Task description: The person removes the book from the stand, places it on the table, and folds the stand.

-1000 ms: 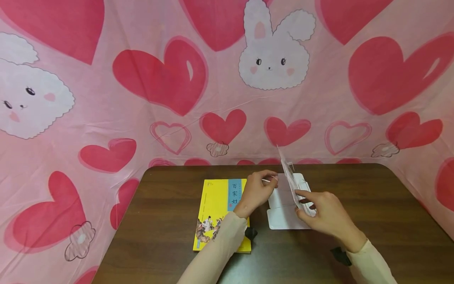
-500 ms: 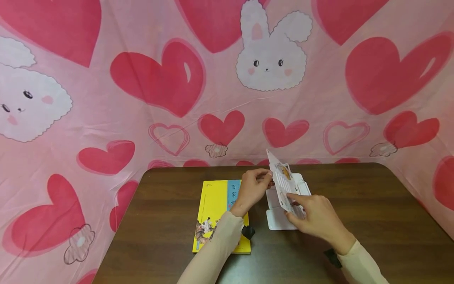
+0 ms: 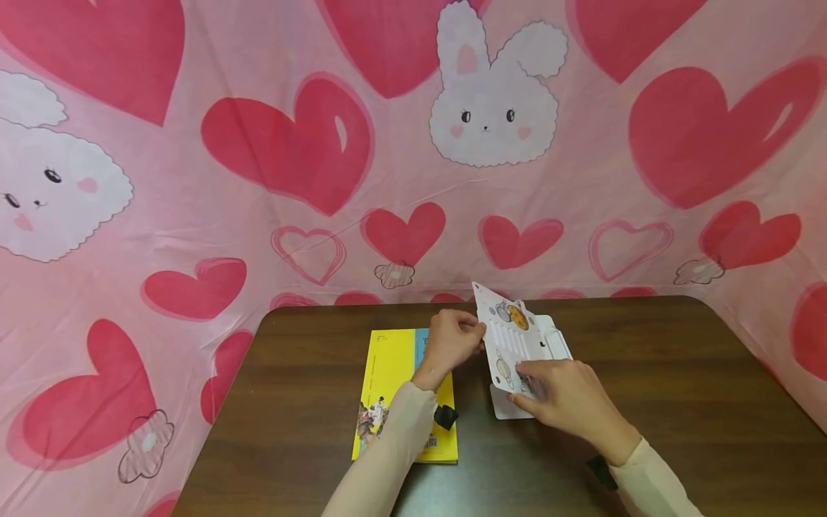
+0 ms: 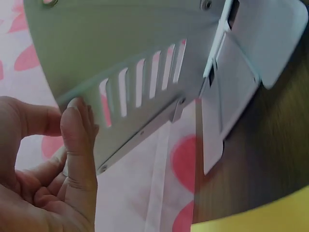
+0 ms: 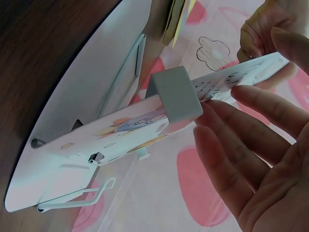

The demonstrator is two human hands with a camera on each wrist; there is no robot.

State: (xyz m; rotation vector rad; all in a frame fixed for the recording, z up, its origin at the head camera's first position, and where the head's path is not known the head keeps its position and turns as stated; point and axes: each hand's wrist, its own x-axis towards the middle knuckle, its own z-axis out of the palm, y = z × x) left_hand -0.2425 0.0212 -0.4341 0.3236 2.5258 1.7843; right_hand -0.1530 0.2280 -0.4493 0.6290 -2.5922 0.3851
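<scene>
A white metal folding book stand (image 3: 507, 334) rises from the table, its panel tilted left and printed with cartoon planets. My left hand (image 3: 449, 345) pinches the panel's left edge; in the left wrist view, the plain back and a row of slots (image 4: 140, 82) show beside the fingers (image 4: 77, 145). My right hand (image 3: 571, 395) is at the panel's near lower side, with loosely extended fingertips touching the printed face by a grey bent bracket (image 5: 178, 96). Below the panel, the white base plate (image 3: 509, 408) lies on the table, partly hidden by the panel and right hand.
A yellow book (image 3: 390, 366) with a blue title strip lies left of the stand, partly under my left forearm. The brown wooden table (image 3: 291, 402) ends at a pink heart-and-rabbit cloth (image 3: 258, 43) behind it. A small wire bracket (image 5: 91, 198) sticks out from the base.
The panel has swung left from nearly edge-on, so its printed face now shows. My left hand has moved slightly left with the panel's edge; my right hand has followed to the left.
</scene>
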